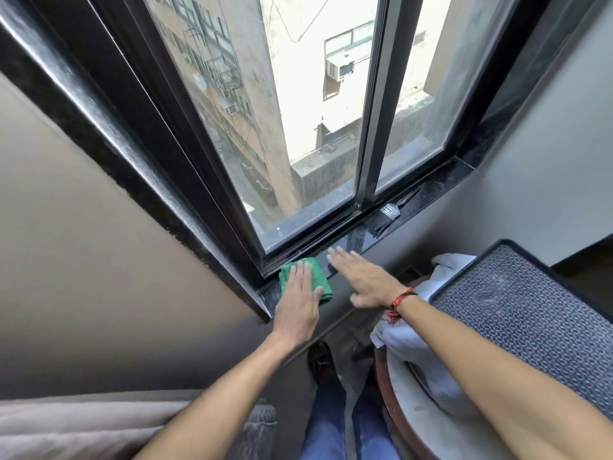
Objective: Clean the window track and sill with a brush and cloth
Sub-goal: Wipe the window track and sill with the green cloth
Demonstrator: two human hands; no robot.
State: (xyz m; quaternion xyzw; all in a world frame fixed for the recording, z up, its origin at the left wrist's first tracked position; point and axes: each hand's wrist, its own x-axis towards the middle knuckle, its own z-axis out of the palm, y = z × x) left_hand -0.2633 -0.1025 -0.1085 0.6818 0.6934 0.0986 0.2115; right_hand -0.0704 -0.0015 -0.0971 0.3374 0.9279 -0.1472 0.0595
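Observation:
A folded green cloth (292, 272) lies on the dark stone sill (351, 239) near its left end, beside the window track (318, 242). My left hand (298, 300) lies flat on the cloth, fingers straight, pressing it down. My right hand (361, 280) is flat with fingers spread over the sill just right of the cloth, holding nothing. A paint brush (386, 215) with dark bristles lies on the sill further right, untouched.
Sliding glass panes in black frames (368, 161) rise behind the track. A round wooden table (394, 403) with white cloth (418, 353) and a patterned grey cushion (527, 313) stand at the right. Beige fabric (83, 426) lies at lower left.

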